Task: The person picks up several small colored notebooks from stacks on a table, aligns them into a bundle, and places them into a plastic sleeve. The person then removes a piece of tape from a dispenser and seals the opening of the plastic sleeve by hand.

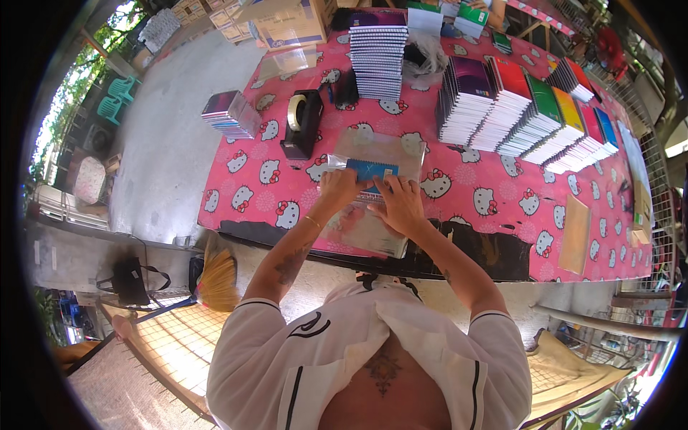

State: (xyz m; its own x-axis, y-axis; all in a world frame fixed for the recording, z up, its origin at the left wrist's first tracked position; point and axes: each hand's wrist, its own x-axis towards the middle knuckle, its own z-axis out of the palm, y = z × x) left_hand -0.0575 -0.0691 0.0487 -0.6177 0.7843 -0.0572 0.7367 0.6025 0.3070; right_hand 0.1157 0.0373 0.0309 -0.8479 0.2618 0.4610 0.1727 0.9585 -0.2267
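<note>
A small blue spiral notebook lies at the near middle of the table, its coil along the far edge. My left hand is closed on its left end, with the thumb on the cover. At the lower right edge, my right hand grips it with the fingertips on the cover. Clear plastic spreads around and beyond the notebook. More clear plastic sheets lie under my wrists, reaching the table's front edge. Whether the notebook is inside the plastic, I cannot tell.
A black tape dispenser stands left, near a small wrapped notebook stack. A tall spiral notebook stack rises behind. Several colored notebook stacks fill the right. Another person's hand shows at the far edge. A brown board lies right.
</note>
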